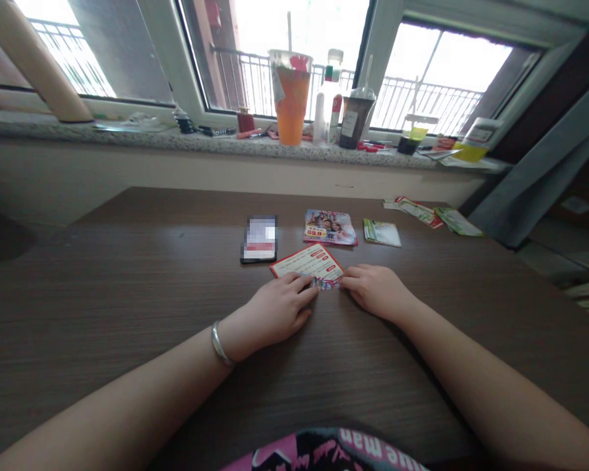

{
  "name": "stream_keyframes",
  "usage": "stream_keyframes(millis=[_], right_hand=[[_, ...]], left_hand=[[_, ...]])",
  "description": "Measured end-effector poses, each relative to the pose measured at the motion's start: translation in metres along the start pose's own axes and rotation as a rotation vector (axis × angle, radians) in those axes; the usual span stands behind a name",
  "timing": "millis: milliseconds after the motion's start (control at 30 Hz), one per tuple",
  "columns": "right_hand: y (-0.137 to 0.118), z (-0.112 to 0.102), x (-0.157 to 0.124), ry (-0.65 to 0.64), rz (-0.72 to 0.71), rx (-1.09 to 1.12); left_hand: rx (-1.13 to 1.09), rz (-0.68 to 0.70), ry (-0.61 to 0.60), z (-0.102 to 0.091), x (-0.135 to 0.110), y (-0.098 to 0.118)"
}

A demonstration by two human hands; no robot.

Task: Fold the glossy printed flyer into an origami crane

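Note:
A printed paper flyer (pixel 307 260) with a red border lies on the table in front of me. Its near edge is turned up, so a strip of the picture side shows. My left hand (pixel 281 309), with a silver bangle at the wrist, presses that near edge, fingers bent over the paper. At the flyer's right corner, my right hand (pixel 377 289) pinches the paper with fingers together. Just beyond it sit a stack of picture flyers (pixel 330 227) and a smaller stack of green and white leaflets (pixel 383 233).
A phone (pixel 260 239) lies left of the flyers on the brown table (pixel 127 281). Several folded papers (pixel 419 212) rest at the far right. On the windowsill stand an orange drink cup (pixel 293 98), a dark drink cup (pixel 356 121), bottles and small items.

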State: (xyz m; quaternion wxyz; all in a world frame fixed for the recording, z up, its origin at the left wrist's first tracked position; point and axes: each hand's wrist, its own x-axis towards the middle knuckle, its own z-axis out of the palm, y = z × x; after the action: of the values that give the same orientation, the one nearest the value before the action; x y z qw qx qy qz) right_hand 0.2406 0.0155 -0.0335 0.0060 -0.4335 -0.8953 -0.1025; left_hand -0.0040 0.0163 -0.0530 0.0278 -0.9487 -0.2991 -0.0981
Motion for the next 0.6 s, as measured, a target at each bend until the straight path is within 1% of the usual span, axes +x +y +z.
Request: stream_keyframes(millis=[133,367,600], right_hand=[[0.002,-0.002,-0.002,-0.01,0.037,-0.006],[0.006,-0.006,-0.002,-0.086,0.129,0.005],[0.013,-0.007,-0.004,-0.111,0.107,-0.008]], left_hand=[[0.002,0.006,0.008,-0.002,-0.001,0.001],[0.003,0.005,0.003,-0.002,-0.001,0.0],[0.002,0.001,-0.006,-0.002,-0.002,0.0]])
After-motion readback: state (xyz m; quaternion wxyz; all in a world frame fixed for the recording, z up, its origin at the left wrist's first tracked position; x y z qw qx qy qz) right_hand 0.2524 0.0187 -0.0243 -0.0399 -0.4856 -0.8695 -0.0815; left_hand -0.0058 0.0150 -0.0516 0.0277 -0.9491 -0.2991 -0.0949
